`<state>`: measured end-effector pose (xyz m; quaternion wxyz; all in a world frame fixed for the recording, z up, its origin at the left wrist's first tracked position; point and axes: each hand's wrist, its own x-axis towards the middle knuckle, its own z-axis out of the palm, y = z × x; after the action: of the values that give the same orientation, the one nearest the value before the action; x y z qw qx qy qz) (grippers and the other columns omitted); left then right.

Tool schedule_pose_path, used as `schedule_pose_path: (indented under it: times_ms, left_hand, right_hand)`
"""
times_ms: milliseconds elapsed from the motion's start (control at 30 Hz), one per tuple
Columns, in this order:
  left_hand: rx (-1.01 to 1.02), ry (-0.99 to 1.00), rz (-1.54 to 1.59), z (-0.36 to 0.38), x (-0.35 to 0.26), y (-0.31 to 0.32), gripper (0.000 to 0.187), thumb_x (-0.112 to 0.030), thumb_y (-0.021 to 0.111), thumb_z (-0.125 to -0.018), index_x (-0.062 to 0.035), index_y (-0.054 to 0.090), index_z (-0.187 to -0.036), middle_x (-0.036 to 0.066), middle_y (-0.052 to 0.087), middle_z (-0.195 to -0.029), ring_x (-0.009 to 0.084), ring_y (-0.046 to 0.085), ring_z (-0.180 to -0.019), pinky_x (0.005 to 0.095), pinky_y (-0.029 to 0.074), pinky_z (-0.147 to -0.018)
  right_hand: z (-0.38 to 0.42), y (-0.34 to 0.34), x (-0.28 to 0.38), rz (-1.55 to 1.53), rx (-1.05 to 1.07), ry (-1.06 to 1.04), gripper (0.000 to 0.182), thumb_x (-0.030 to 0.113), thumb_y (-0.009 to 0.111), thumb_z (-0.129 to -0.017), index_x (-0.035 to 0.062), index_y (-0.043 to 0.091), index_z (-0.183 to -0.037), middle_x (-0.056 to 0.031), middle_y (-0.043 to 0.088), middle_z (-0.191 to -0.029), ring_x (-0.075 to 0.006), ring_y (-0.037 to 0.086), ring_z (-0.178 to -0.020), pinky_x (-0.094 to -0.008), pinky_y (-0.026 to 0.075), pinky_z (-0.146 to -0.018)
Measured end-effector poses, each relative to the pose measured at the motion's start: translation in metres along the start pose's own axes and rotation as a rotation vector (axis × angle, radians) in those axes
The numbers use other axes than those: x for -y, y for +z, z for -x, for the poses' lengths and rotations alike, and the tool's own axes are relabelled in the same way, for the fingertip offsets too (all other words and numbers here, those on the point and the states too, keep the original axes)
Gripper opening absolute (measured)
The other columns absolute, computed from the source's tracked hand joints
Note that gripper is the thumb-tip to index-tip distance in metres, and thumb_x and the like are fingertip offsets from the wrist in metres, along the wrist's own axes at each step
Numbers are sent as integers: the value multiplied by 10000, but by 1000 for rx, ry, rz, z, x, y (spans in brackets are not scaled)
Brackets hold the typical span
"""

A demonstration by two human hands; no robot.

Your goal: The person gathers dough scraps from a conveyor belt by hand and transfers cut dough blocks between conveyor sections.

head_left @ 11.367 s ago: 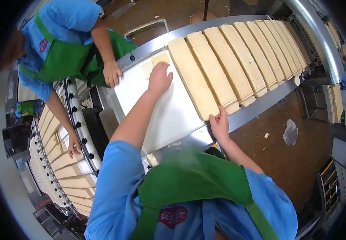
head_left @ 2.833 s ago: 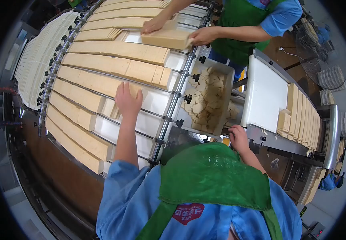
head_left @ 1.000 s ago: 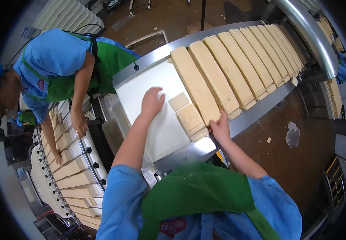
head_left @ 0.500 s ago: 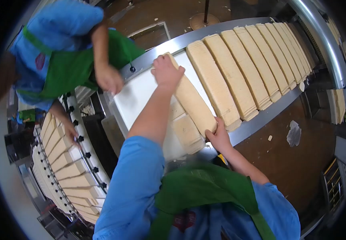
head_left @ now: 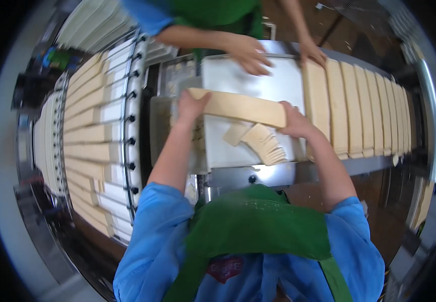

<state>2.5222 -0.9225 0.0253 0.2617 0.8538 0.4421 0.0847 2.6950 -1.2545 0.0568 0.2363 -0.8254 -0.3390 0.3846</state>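
A long pale-yellow slab [head_left: 243, 107], like cheese or dough, spans the space between my hands above the white work surface [head_left: 283, 83]. My left hand [head_left: 192, 106] is closed around its left end. At the right end, my right hand [head_left: 295, 121] grips it with the thumb underneath. Just below the slab lie thin square slices [head_left: 267, 145] of the same pale colour, partly fanned out. A single flat square piece [head_left: 235, 134] rests at their left.
Several similar slabs [head_left: 361, 110] stand side by side on the metal-edged conveyor at right. A co-worker's hand [head_left: 250, 53] hovers over the white surface; the other hand [head_left: 312, 51] touches the nearest slab. Divided slabs fill a racked conveyor [head_left: 87, 143] at left. A bin [head_left: 161, 126] sits between.
My view has turned. The slab in my hands has swung from steeply slanted to nearly level and moved left, away from the row. The co-worker's hand has reached the row's nearest slab.
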Motion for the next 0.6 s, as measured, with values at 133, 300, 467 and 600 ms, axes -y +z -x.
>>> schedule_pose_path:
  times_ms: [133, 300, 467, 600]
  left_hand:
    - [-137, -89, 348, 28, 5, -21, 786, -419, 837, -665, 74, 499, -1175, 232, 631, -1099, 328, 624, -1039, 387, 490, -892]
    - [-324, -102, 314, 57, 42, -116, 715, -470, 810, -679, 31, 553, -1120, 196, 654, -1015, 305, 648, -949, 397, 499, -824]
    - [-565, -195, 96, 94, 150, -223, 648, -513, 676, -808, 46, 587, -1125, 256, 653, -1018, 395, 628, -983, 425, 486, -860]
    - [-659, -308, 179, 155, 272, -281, 428, -370, 529, -918, 28, 646, -1023, 248, 660, -983, 392, 623, -969, 410, 474, -850]
  right_hand:
    - [-18, 16, 7, 104, -296, -307, 853, 54, 753, -606, 83, 373, -1370, -238, 508, -1230, -393, 482, -1180, -423, 408, -1025]
    - [4, 35, 102, 43, -208, -324, 900, 71, 786, -629, 77, 334, -1408, -190, 435, -1331, -339, 416, -1274, -384, 330, -1098]
    - [26, 116, 191, -282, -35, -428, 763, 170, 737, -787, 99, 313, -1418, -207, 421, -1347, -343, 478, -1217, -424, 427, -1029]
    - [50, 200, 253, -495, 257, -509, 593, 156, 669, -871, 86, 349, -1366, -142, 447, -1238, -256, 541, -1100, -366, 490, -930]
